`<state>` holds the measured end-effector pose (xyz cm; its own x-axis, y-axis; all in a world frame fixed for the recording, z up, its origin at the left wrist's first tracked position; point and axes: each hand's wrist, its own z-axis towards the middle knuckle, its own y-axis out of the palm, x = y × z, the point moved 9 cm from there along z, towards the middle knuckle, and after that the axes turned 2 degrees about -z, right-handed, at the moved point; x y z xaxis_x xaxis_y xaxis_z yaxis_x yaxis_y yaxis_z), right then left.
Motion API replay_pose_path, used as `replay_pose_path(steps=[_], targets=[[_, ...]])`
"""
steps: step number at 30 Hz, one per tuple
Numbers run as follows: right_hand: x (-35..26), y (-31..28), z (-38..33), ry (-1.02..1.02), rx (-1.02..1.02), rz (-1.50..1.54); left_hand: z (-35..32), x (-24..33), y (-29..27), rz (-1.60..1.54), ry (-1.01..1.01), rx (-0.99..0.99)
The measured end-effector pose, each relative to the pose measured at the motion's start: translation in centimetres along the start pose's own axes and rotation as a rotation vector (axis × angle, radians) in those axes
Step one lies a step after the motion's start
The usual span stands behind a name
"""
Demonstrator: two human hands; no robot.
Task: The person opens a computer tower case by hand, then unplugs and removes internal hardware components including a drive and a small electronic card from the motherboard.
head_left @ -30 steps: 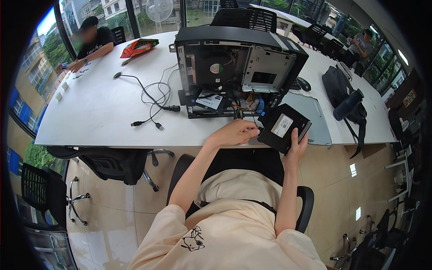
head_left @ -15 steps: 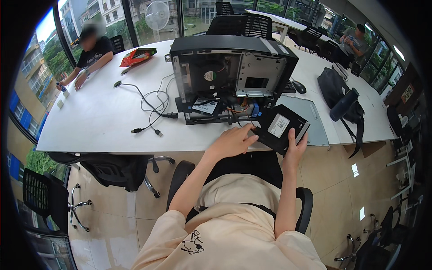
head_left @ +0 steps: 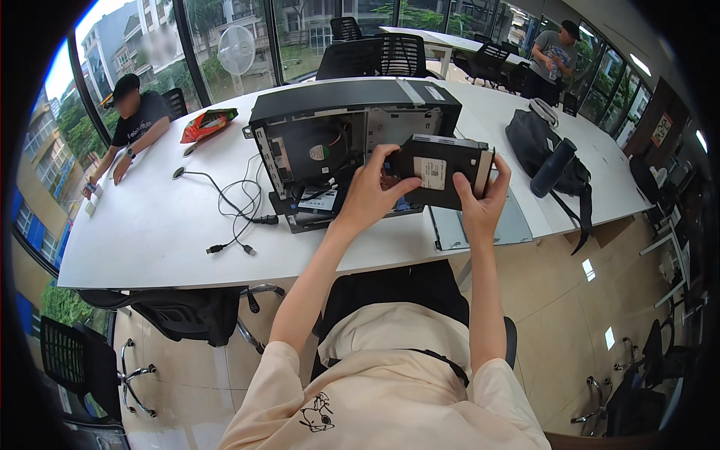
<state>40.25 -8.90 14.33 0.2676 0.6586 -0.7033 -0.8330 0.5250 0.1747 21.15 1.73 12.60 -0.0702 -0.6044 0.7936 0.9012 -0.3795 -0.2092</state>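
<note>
I hold a black boxy drive unit (head_left: 442,171) with a white label up in front of an opened black desktop computer case (head_left: 345,135) that lies on the white table (head_left: 150,232). My left hand (head_left: 373,191) grips the unit's left end. My right hand (head_left: 480,199) holds its right end from below. The case's open side faces me, showing a fan, cables and boards inside.
Black cables (head_left: 232,206) lie left of the case. A grey side panel (head_left: 480,225) lies flat on the table under my hands. A black bag and bottle (head_left: 551,161) sit at right. A person (head_left: 131,124) sits at the far left, another stands far back. An orange snack bag (head_left: 206,124) lies beyond.
Both hands have lifted the drive unit up and toward the open case, from near the table's front edge. My view has tilted closer to the case.
</note>
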Motion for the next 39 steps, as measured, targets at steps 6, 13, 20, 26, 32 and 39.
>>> replay_pose_path(steps=[6,13,20,26,32,39], targets=[[2.1,2.4,2.5,-0.207,0.008,-0.261,0.1,0.4,-3.4,0.187,0.039,0.215],[2.3,4.5,2.7,-0.241,0.029,-0.403,0.0,-0.9,-4.6,0.286,0.085,0.329],[1.5,5.0,2.2,-0.278,-0.013,-0.465,-1.7,1.2,-5.5,0.401,0.236,0.471],[2.3,4.7,2.2,-0.168,0.009,-0.472,-1.1,1.5,-5.4,0.354,0.139,0.433],[2.3,3.4,3.7,-0.283,0.106,-0.606,-0.2,3.2,-5.4,0.672,0.173,0.419],[7.6,6.2,5.2,0.082,-0.287,-0.258,0.6,3.5,-5.6,0.898,0.115,0.264]])
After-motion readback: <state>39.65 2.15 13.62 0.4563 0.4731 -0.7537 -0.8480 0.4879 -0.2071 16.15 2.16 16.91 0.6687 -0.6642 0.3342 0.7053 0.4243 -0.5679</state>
